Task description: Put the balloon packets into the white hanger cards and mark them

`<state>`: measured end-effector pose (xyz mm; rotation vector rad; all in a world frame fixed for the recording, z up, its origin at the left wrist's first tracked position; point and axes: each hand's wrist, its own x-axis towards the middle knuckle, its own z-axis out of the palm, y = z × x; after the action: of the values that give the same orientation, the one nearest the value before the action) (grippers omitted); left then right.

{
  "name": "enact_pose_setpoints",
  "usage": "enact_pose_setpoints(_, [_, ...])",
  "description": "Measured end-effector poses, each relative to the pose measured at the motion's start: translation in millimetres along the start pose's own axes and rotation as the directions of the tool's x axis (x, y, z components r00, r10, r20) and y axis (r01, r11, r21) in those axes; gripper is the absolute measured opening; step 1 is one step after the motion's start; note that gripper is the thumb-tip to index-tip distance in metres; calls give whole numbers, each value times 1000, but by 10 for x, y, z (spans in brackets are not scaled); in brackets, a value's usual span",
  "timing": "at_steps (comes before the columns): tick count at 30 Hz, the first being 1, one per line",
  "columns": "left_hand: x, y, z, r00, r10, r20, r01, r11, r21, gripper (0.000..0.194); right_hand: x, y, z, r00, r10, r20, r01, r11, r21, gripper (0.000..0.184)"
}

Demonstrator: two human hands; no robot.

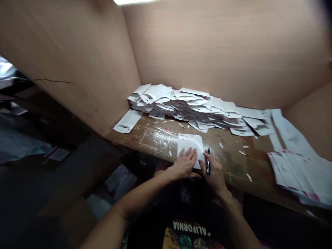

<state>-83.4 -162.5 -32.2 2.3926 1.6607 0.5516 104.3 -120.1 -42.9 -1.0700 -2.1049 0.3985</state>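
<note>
My left hand (184, 162) lies flat on a white card packet (190, 141) near the desk's front edge, fingers stretched out over its lower half. Just to the right, my right hand (214, 170) is closed around a slim black pen (208, 162), which points away from me. The thumb side of that hand is at the packet's right edge. Faint print shows along the packet's far end; whether it is one piece or a small stack, I cannot tell.
A long heap of white card packets (181, 103) lies along the back panel. One single packet (128, 121) is at the left panel. More white packets (298, 173) are stacked at the right. Paper scraps (249, 177) dot the brown desk (153, 133). Wooden panels enclose it.
</note>
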Motion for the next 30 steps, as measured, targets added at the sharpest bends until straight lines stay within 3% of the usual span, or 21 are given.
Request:
enact_pose_setpoints(2, [14, -359, -201, 993, -18, -117, 11, 998, -60, 86, -39, 65, 71, 992, -91, 86, 102, 986, -129, 34])
enact_pose_setpoints(4, [-87, -930, -707, 946, -189, -265, 180, 982, -58, 59, -71, 113, 155, 988, -110, 106, 130, 970, -206, 35])
enact_pose_setpoints(5, [-179, -1245, -1032, 894, -317, -316, 322, 946, -38, 50, -82, 125, 189, 990, -108, 94, 126, 967, -220, 37])
enact_pose_setpoints(6, [-297, -1546, -1364, 812, -465, -353, 495, 869, -5, 46, -90, 127, 213, 992, -107, 73, 121, 968, -222, 38])
enact_pose_setpoints(8, [-576, -2028, -1915, 649, -698, -302, 751, 651, 111, 48, -98, 103, 225, 993, -121, 6, 120, 973, -198, 38])
enact_pose_setpoints(10, [-854, -2257, -2158, 610, -749, -258, 791, 595, 145, 49, -101, 47, 197, 985, -150, -87, 135, 978, -160, 35])
enact_pose_setpoints(12, [-1071, -2205, -2054, 643, -741, -196, 766, 617, 179, 46, -96, -45, 147, 971, -179, -162, 159, 979, -125, 32])
enact_pose_setpoints(14, [-1206, -1927, -1717, 712, -693, -115, 699, 686, 200, 48, -66, -181, 96, 962, -199, -186, 187, 979, -76, 31])
enact_pose_setpoints(17, [-1265, -1342, -1160, 846, -531, -48, 530, 829, 180, 60, 66, -444, 80, 964, -251, -94, 258, 963, 82, 30])
enact_pose_setpoints(19, [-1215, -1028, -924, 908, -412, -73, 418, 903, 101, 56, 200, -608, 147, 949, -314, 20, 305, 933, 190, 31])
enact_pose_setpoints(22, [-1072, -846, -801, 929, -354, -105, 344, 934, -97, 39, 399, -760, 353, 901, -394, 179, 340, 900, 271, 32])
enact_pose_setpoints(26, [-934, -977, -855, 933, -357, -52, 322, 888, -327, 16, 582, -801, 671, 834, -431, 343, 342, 893, 292, 38])
enact_pose_setpoints(30, [-902, -1092, -905, 925, -380, 7, 354, 854, -382, 11, 663, -782, 837, 785, -376, 492, 301, 926, 228, 46])
